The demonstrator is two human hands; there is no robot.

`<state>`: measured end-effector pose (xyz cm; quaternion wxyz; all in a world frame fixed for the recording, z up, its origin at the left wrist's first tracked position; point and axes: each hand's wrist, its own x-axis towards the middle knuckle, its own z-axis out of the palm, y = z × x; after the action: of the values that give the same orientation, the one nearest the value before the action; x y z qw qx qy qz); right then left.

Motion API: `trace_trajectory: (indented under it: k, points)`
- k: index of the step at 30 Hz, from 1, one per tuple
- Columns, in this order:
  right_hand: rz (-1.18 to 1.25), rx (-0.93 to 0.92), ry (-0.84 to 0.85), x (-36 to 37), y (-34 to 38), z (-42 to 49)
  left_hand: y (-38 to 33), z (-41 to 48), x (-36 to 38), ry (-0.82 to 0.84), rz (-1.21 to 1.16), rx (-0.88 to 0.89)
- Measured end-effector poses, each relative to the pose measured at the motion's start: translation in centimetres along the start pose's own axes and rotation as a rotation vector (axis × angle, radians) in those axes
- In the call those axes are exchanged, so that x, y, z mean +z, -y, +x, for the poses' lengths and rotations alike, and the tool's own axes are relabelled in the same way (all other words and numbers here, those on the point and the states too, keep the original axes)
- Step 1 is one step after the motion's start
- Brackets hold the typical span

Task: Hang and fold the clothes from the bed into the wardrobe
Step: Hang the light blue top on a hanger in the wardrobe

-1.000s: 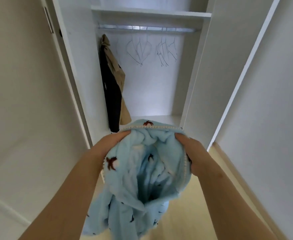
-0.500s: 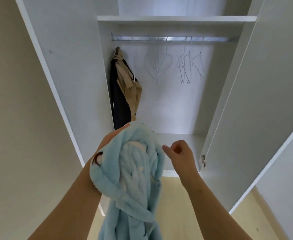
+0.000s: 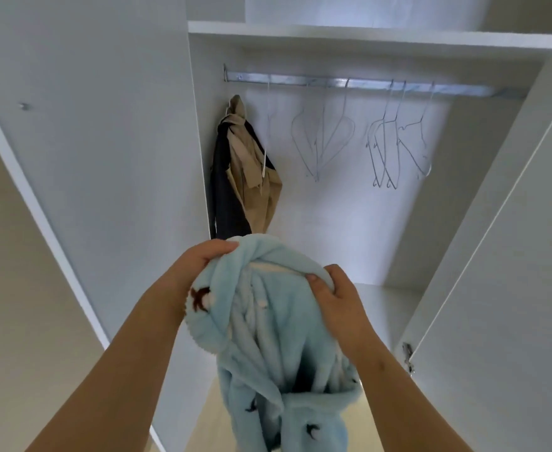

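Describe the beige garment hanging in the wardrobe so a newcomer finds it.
Inside the open wardrobe, follow the rail under the shelf to its left end. The beige garment hangs there, overlapping a dark garment; everything else on the rail is bare wire hangers.

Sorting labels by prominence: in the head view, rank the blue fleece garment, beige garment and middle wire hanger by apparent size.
Blue fleece garment, nearest the camera.
Beige garment and wire hanger: alike, unranked.

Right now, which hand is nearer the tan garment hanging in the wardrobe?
Left. The left hand grips the blue fleece below the tan garment; the right hand is farther right.
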<state>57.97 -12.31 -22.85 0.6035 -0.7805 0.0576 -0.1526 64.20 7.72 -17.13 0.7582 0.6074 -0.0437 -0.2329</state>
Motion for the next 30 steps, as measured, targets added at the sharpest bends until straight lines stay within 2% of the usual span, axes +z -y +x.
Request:
trace_trajectory:
  k: [2,4,7,9,11,12,13,15,17,21,26,30]
  points:
    - [0.014,-0.031,-0.061,0.2,0.3,3.7,-0.8,4.0,-1.2,-0.053,0.156,-0.060]
    - [0.028,-0.045,-0.078,0.7,0.9,7.3,-1.6,8.0,-2.0,-0.192,0.355,0.005]
    - [0.068,-0.066,-0.092,1.7,1.6,12.2,-2.4,13.2,-3.4,-0.252,0.531,0.085]
    - [0.074,-0.085,-0.098,2.4,1.7,15.0,-2.7,16.3,-4.6,-0.364,0.785,0.209]
    - [0.096,-0.086,-0.111,3.0,1.5,17.2,-3.2,18.1,-4.8,-0.457,0.990,0.447]
    - [0.109,-0.083,-0.116,3.2,1.2,18.2,-3.1,19.1,-5.0,-0.412,0.984,0.541]
    - [0.119,-0.079,-0.117,3.4,1.0,19.2,-2.9,19.9,-4.8,-0.309,0.934,0.564]
    - [0.124,-0.077,-0.097,3.8,0.6,20.9,-2.2,21.5,-4.5,-0.083,0.868,0.465]
    - [0.122,-0.085,-0.045,4.4,0.4,22.5,-1.1,23.8,-4.3,-0.030,0.921,0.390]
    - [0.141,-0.096,0.059,4.8,0.0,25.6,0.0,27.4,-3.7,-0.308,0.977,0.373]
    - [0.097,-0.065,0.138,3.9,-0.2,30.1,-1.5,29.8,-4.5,-0.545,0.677,0.190]
    - [0.110,0.003,0.187,3.9,-0.3,33.6,-4.8,30.9,-4.4,-0.628,0.386,0.248]
